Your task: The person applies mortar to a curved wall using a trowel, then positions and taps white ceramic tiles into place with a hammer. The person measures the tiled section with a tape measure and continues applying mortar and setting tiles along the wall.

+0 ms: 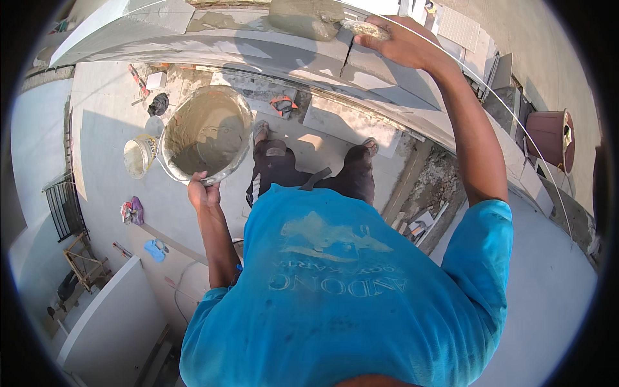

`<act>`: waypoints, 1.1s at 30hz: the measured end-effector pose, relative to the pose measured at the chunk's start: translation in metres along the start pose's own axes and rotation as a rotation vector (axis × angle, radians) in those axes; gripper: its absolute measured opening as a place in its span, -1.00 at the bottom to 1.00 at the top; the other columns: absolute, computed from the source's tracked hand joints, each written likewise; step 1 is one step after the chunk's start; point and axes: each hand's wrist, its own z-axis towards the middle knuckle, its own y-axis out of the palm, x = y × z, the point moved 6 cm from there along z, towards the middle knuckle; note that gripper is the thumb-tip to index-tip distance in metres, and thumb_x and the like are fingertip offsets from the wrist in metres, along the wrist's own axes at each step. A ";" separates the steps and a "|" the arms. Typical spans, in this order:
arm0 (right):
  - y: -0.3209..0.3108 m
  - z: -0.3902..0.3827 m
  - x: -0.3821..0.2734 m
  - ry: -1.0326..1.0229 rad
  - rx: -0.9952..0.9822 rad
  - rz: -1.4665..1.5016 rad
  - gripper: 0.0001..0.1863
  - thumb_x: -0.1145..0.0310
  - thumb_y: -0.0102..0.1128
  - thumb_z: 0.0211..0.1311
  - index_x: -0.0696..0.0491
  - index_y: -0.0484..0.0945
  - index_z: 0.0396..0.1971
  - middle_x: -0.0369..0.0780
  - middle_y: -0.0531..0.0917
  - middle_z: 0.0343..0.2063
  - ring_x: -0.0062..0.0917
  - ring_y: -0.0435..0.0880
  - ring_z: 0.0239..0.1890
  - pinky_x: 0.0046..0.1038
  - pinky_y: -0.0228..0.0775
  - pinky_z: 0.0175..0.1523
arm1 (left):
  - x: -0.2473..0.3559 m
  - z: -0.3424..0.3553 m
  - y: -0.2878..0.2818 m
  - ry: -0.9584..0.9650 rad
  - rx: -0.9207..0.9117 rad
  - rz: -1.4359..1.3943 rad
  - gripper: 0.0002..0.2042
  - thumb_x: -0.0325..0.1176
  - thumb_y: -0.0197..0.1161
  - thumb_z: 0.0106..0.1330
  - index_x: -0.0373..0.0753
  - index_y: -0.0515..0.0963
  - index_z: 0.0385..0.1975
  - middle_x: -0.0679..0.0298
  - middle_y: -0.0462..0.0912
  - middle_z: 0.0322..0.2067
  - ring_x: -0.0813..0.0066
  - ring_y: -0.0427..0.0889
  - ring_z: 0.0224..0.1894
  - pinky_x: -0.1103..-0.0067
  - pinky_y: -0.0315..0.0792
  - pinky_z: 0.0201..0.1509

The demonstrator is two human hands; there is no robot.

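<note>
We see our left hand (204, 192) clamped on the near rim of a round metal pan (206, 134), holding it up at the left of the scene; wet grey mortar (203, 132) coats its inside. Our right hand (403, 42) reaches far and to the right, fingers closed around the mortar-caked handle of a trowel (335, 24), whose blade rests on a lump of mortar on top of the grey block wall (284, 55). A taut white string (509, 109) runs along the wall's right side. Far below, on the concrete floor (103, 174), a pale bucket (138, 156) stands just left of the pan. We wear a blue shirt (348, 297).
</note>
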 end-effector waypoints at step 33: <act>0.004 -0.122 0.038 -0.063 0.245 -0.343 -0.48 -0.15 0.19 0.35 -0.29 0.51 0.22 -0.17 0.79 -0.33 -0.24 0.78 -0.41 -0.25 0.55 -0.39 | -0.095 -0.087 -0.022 0.112 -0.113 0.112 -0.51 -0.61 0.16 0.05 -0.26 0.45 0.08 0.25 0.57 -0.19 0.45 0.62 -0.33 0.54 0.57 -0.54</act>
